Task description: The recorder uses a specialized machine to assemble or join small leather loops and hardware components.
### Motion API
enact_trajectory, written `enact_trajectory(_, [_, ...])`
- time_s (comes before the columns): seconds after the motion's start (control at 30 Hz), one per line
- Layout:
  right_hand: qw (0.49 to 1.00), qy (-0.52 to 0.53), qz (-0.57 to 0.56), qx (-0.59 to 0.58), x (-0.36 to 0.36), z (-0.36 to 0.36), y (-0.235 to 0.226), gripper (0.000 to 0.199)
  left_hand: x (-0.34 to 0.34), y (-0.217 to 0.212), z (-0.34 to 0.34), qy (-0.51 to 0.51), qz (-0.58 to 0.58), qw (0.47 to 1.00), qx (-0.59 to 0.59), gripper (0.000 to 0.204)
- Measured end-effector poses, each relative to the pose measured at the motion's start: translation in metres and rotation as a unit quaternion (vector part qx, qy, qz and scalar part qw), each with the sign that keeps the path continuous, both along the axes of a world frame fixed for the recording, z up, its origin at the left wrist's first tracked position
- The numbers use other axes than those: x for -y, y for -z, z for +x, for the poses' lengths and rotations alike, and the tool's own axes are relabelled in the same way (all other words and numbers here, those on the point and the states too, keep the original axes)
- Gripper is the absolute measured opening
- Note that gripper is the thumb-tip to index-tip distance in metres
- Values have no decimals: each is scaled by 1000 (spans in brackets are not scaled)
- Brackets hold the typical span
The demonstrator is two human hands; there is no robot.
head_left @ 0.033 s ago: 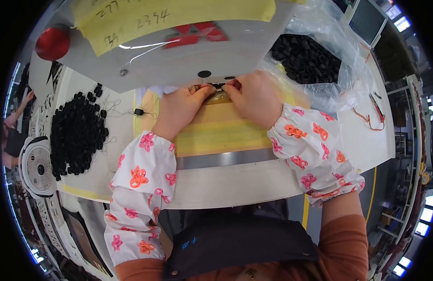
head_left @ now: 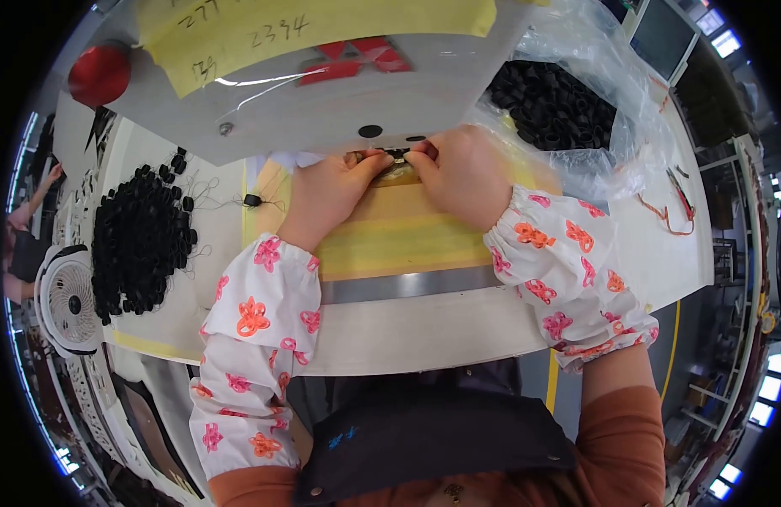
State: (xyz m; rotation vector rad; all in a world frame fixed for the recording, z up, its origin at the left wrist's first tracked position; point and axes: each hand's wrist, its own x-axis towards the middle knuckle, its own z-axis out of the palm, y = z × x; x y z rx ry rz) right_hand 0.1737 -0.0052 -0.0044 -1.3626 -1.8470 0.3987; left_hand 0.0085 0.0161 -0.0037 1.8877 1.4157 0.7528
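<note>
Under the grey sewing machine head (head_left: 281,127), my two hands meet at the work point, fingertips a short gap apart. My left hand (head_left: 327,190) is closed in a pinch, thumb against the curled fingers. Opposite it, my right hand (head_left: 466,173) pinches in the same way. A small dark piece with shiny metal parts beside it (head_left: 396,155) shows between the fingertips; what each hand grips is too small and too hidden to name. Both wrists rest over the yellow-taped work plate (head_left: 399,241). One small black piece with thread tails (head_left: 253,200) lies left of my left wrist.
A heap of small black pieces with loose threads (head_left: 141,241) covers the table's left. At the right back, black tube-like loops (head_left: 555,106) fill a clear plastic bag (head_left: 640,127). Thread snips with an orange cord (head_left: 682,198) lie farther right. A white fan (head_left: 72,300) stands beyond the left edge.
</note>
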Motion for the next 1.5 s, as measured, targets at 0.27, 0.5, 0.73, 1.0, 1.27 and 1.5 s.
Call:
enact_trajectory(0.27, [999, -13, 25, -22, -1, 8, -3, 10, -11, 13, -1, 30, -6, 999, 34, 23])
enact_trajectory(0.5, [994, -103, 11, -22, -15, 26, 2, 12, -3, 2, 3, 88, 164, 982, -23, 28])
enact_trajectory(0.73, [985, 24, 161, -49, -6, 14, 1, 4, 15, -4, -98, -176, 88, 979, -46, 36])
enact_trajectory(1.0, [945, 144, 222, 194, -38, 115, -2, 11, 19, -8, -82, -188, 189, 964, -7, 20])
enact_trajectory(1.27, [977, 94, 115, 156, -59, 116, 12, 10, 18, 12, -10, 37, 292, 946, -136, 30])
enact_trajectory(1.5, [951, 151, 162, 218, -48, 110, 4, 25, 4, 26, -7, 16, 271, 962, -35, 31])
